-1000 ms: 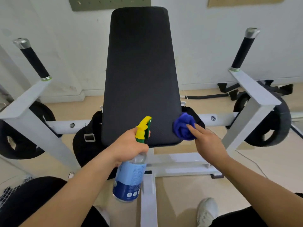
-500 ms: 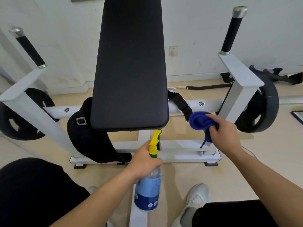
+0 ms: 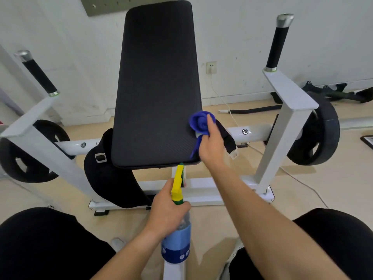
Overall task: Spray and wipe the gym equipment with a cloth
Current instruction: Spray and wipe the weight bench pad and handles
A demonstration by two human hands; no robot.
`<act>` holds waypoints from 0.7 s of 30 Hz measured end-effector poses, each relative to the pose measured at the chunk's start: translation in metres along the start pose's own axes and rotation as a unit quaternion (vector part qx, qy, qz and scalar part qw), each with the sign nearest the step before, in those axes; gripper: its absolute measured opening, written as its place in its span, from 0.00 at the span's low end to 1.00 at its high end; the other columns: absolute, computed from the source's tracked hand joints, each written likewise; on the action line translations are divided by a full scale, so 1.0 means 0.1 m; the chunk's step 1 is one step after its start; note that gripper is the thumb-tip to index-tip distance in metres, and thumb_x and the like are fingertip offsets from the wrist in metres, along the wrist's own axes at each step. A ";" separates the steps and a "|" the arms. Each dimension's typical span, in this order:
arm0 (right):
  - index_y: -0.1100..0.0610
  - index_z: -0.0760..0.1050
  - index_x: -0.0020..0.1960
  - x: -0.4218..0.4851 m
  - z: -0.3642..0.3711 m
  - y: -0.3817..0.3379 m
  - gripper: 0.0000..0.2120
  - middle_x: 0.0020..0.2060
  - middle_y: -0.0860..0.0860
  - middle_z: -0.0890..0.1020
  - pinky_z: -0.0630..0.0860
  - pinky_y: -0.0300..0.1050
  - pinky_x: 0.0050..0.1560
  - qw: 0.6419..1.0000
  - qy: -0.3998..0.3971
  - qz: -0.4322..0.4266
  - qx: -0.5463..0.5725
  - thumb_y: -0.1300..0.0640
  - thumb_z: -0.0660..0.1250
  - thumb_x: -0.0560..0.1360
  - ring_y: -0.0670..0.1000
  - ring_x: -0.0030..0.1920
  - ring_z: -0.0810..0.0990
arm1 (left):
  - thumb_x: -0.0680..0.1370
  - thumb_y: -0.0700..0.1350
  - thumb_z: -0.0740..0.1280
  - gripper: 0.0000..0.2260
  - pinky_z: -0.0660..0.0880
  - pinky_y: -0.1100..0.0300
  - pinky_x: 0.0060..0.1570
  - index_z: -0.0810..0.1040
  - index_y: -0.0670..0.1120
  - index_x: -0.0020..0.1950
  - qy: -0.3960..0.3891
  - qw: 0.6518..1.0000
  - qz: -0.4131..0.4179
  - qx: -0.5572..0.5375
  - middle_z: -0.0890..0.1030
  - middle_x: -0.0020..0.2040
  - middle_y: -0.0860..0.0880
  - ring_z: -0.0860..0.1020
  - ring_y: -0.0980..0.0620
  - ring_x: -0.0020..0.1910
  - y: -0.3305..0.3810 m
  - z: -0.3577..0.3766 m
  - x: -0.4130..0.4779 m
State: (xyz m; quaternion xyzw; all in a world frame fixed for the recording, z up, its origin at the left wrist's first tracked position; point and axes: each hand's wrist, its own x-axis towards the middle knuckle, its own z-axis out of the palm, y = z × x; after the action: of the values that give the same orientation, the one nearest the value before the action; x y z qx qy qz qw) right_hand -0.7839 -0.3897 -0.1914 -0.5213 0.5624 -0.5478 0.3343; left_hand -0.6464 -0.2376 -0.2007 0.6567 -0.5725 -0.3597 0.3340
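- Below the near edge of the black pad [image 3: 157,87], our left hand [image 3: 166,211] grips the spray bottle [image 3: 176,246] by its neck, yellow nozzle pointing towards the pad; how full it is we cannot tell.
- Our right hand [image 3: 212,147] holds the bunched blue cloth [image 3: 198,123] against the pad's right edge, low down.
- A black strap [image 3: 109,178] hangs under the pad, its right end just behind our right hand.
- White frame [image 3: 201,188] posts and weight plates [image 3: 321,134] stand either side, well apart from both hands.
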 end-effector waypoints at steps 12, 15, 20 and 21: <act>0.51 0.66 0.76 -0.52 0.37 0.25 0.25 0.58 0.51 0.78 0.70 0.31 0.49 0.981 0.143 0.119 0.056 0.64 0.55 0.80 0.53 0.53 0.76 | 0.71 0.35 0.73 0.17 0.74 0.65 0.40 0.79 0.51 0.55 0.020 1.000 -0.016 0.015 0.84 0.45 0.47 0.82 0.49 0.45 -0.14 -0.48 0.22; 0.45 0.61 0.78 -0.25 0.30 0.17 0.26 0.66 0.53 0.74 0.71 0.49 0.66 0.990 0.099 0.099 0.020 0.47 0.55 0.81 0.54 0.64 0.74 | 0.72 0.35 0.73 0.16 0.71 0.65 0.39 0.78 0.52 0.55 0.014 1.000 -0.019 0.011 0.82 0.42 0.48 0.80 0.51 0.42 -0.18 -0.60 0.19; 0.47 0.54 0.81 -0.76 0.69 0.14 0.25 0.68 0.54 0.72 0.69 0.48 0.61 0.968 0.197 0.152 0.034 0.53 0.54 0.84 0.56 0.60 0.74 | 0.71 0.39 0.73 0.17 0.75 0.55 0.41 0.77 0.54 0.55 -0.035 0.996 0.007 0.080 0.80 0.40 0.48 0.77 0.48 0.38 -0.26 -0.79 0.21; 0.47 0.53 0.81 -0.86 0.78 0.11 0.25 0.66 0.52 0.74 0.69 0.47 0.59 0.956 0.216 0.189 0.058 0.53 0.53 0.85 0.56 0.57 0.75 | 0.70 0.39 0.73 0.17 0.76 0.54 0.42 0.77 0.55 0.55 -0.037 0.995 0.014 0.086 0.80 0.41 0.48 0.78 0.48 0.39 -0.28 -0.83 0.21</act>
State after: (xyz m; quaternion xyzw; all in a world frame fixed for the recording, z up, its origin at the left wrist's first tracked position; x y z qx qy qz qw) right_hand -0.6924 -0.3302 -0.2327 -0.2549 0.6768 -0.6056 0.3319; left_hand -0.5593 -0.2528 -0.1829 0.6612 -0.6227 -0.3282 0.2597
